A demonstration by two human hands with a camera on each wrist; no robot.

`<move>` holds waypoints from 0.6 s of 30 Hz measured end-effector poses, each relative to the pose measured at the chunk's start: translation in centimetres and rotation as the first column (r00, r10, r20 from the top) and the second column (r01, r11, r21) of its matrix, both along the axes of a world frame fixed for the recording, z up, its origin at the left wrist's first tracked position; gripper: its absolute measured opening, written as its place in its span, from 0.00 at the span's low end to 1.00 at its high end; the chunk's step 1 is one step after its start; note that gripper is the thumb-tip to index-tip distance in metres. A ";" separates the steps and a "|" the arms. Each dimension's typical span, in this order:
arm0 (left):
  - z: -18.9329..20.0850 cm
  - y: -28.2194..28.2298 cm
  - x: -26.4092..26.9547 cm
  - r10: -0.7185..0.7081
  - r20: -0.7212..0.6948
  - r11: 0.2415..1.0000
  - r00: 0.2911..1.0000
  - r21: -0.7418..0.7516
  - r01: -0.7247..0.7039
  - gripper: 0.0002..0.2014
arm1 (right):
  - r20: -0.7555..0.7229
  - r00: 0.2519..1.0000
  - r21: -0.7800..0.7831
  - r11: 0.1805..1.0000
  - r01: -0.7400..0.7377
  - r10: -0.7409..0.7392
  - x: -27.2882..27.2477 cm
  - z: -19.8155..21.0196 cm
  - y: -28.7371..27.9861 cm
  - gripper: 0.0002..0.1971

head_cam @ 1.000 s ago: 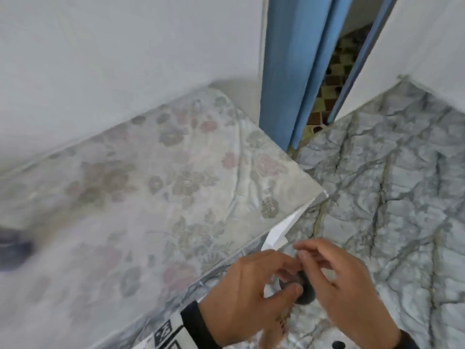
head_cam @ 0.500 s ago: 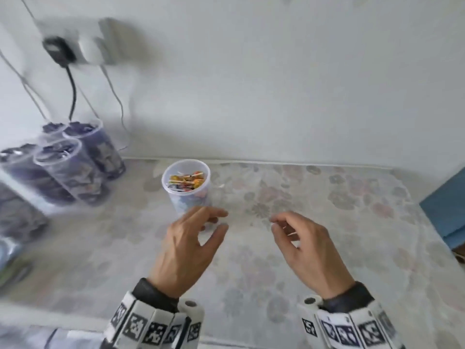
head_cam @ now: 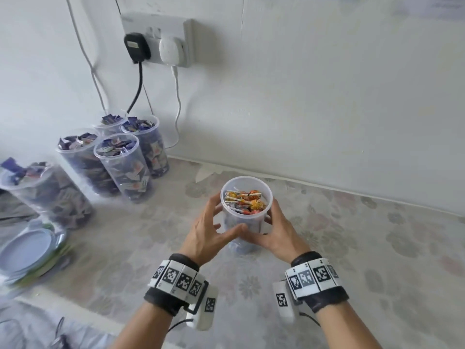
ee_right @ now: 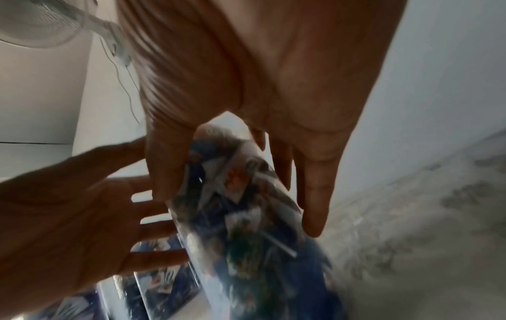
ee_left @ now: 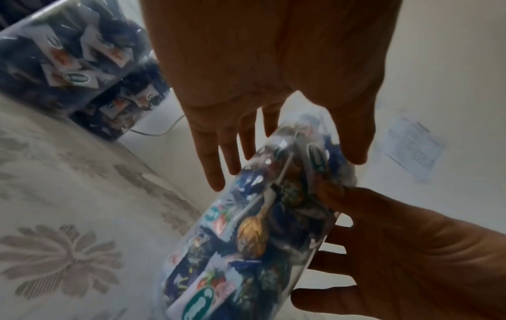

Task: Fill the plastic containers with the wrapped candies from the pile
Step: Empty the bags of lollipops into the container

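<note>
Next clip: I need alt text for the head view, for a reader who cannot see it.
Two hands, left hand and right hand, hold a clear plastic container of lollipops upright on a floral cloth. Five containers of purple-wrapped candies stand at left near the wall, with a stack of lids in front of them.

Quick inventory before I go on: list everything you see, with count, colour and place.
lollipop container: one, clear plastic, centre of the floral cloth, lidless, between both hands
filled containers: five, clear with dark blue wrappers, left by the wall
lids: stacked, pale blue-white, far left
socket: white, on the wall, with one black and one white plug
left hand: grips the lollipop container's left side
right hand: grips its right side
</note>
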State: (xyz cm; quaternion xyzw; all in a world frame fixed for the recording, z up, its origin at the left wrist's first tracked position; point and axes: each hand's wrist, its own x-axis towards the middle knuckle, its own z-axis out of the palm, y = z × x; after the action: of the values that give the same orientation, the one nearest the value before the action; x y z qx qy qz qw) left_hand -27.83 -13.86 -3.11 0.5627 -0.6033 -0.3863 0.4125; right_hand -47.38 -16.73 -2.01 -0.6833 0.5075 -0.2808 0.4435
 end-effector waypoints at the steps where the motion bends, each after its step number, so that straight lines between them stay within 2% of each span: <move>1: -0.2 -0.2 -0.2 -0.006 -0.023 1.000 1.000 0.002 0.006 0.43 | 0.013 1.000 0.005 1.000 0.004 -0.004 0.3 -0.3 -0.1 0.48; 12: -0.5 -0.2 -0.2 0.006 -0.062 1.000 0.998 -0.013 -0.007 0.43 | 0.077 0.996 -0.065 0.997 0.040 -0.035 1.2 -1.7 -0.4 0.51; 18: 0.2 1.4 4.0 0.094 -0.062 0.995 0.994 -0.019 -0.095 0.45 | 0.089 0.996 -0.073 0.997 -0.023 0.029 5.3 -1.6 -0.1 0.52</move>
State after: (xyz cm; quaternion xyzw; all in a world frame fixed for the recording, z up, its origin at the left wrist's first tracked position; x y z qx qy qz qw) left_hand -23.87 -12.50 -2.95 0.5739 -0.5673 -0.3768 0.4548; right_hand -42.08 -16.88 -3.58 -0.6920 0.4678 -0.3235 0.4445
